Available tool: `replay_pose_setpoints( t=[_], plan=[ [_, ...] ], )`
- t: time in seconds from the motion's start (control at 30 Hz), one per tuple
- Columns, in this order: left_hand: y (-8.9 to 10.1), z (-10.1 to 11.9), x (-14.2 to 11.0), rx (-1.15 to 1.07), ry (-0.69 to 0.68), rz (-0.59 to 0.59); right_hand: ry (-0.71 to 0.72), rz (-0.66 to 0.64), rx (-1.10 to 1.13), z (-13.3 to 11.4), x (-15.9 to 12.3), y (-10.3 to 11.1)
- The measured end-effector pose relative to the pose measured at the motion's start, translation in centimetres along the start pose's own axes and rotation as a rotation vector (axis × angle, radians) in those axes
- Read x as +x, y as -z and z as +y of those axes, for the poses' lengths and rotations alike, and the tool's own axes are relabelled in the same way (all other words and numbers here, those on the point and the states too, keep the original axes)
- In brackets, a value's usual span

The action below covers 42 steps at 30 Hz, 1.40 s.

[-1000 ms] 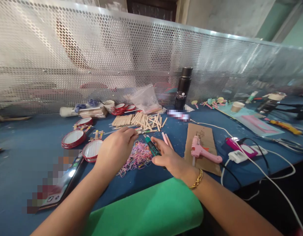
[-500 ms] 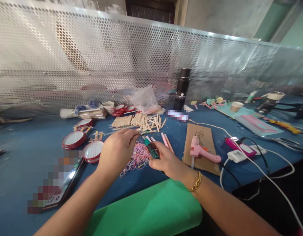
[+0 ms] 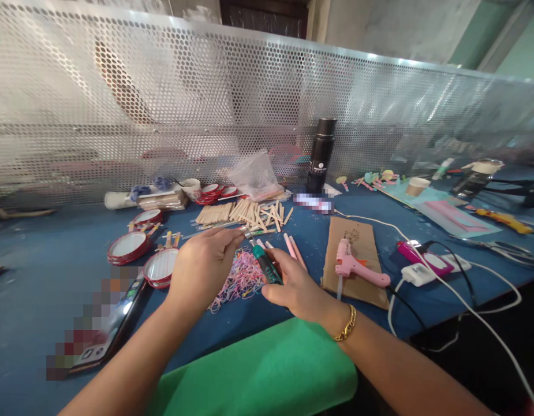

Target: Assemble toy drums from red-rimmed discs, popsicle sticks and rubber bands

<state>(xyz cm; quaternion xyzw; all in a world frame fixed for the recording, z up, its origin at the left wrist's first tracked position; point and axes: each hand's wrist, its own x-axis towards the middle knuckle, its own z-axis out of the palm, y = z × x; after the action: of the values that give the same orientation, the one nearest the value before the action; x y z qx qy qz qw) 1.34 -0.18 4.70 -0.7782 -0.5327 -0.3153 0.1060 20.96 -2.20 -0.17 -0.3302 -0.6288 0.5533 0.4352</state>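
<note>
My right hand (image 3: 295,286) is wrapped round the dark handle of a green-and-black tool (image 3: 265,264) with a slim metal tip. Pale lettering runs along the handle, but its exact kind is unclear. My left hand (image 3: 206,260) is closed in a pinch by the tool's tip; whatever lies between its fingertips is too small to make out. Beneath both hands spreads a pile of pink, purple and white small elastic bands (image 3: 243,277). Light wooden sticks (image 3: 249,212) lie just beyond the fingers, and pink glue sticks (image 3: 295,249) rest right of the tool.
A pink glue gun (image 3: 348,263) lies on cardboard (image 3: 366,237) at right, beside white cables and a magenta device (image 3: 426,260). Red-rimmed round pieces (image 3: 128,247) and a phone (image 3: 115,323) are at left. A black bottle (image 3: 322,156) stands behind; green material (image 3: 267,370) is in front.
Both hands stay almost in place. The left hand has shifted slightly left, and the tool in my right hand has tilted and moved a little.
</note>
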Motion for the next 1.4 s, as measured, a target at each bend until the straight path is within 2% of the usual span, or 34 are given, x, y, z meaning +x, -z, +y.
replay_pose_setpoints(
  t=[0.3, 0.43, 0.57, 0.7, 0.8, 0.9, 1.03, 1.17, 1.3, 1.4],
  plan=[
    [-0.3, -0.3, 0.6, -0.058, -0.007, -0.063, -0.012, 0.018, -0.045, 0.5, 0.2, 0.3],
    [0.0, -1.3, 0.8, 0.028, 0.061, -0.095, -0.067, 0.014, -0.156, -0.3, -0.3, 0.4],
    [0.5, -2.4, 1.0, 0.095, 0.133, -0.132, -0.081, 0.015, -0.542, -1.3, -2.3, 0.6],
    [0.6, -2.5, 1.1, 0.090, 0.140, -0.153, 0.024, -0.056, -0.944, -0.8, -4.9, 0.8],
    [0.5, -2.0, 1.1, 0.075, 0.131, -0.164, 0.033, -0.095, -1.114, 0.0, -6.3, 0.7],
    [0.7, -1.7, 1.1, 0.075, 0.098, -0.169, 0.062, -0.108, -1.185, -0.3, -6.6, 0.7],
    [0.9, -1.3, 1.1, 0.071, 0.002, -0.203, 0.204, -0.040, -1.172, -2.6, -4.7, 0.9],
    [0.5, -0.6, 1.0, -0.022, -0.204, -0.285, 0.309, 0.038, -1.238, -4.4, -0.8, 0.8],
    [-0.1, -0.2, 0.6, -0.014, -0.258, -0.318, 0.262, -0.111, -1.389, -3.8, 1.9, 0.0],
    [-0.6, -0.4, 0.5, -0.040, -0.232, -0.327, 0.226, -0.110, -1.438, -2.9, 2.5, -0.3]
  ],
)
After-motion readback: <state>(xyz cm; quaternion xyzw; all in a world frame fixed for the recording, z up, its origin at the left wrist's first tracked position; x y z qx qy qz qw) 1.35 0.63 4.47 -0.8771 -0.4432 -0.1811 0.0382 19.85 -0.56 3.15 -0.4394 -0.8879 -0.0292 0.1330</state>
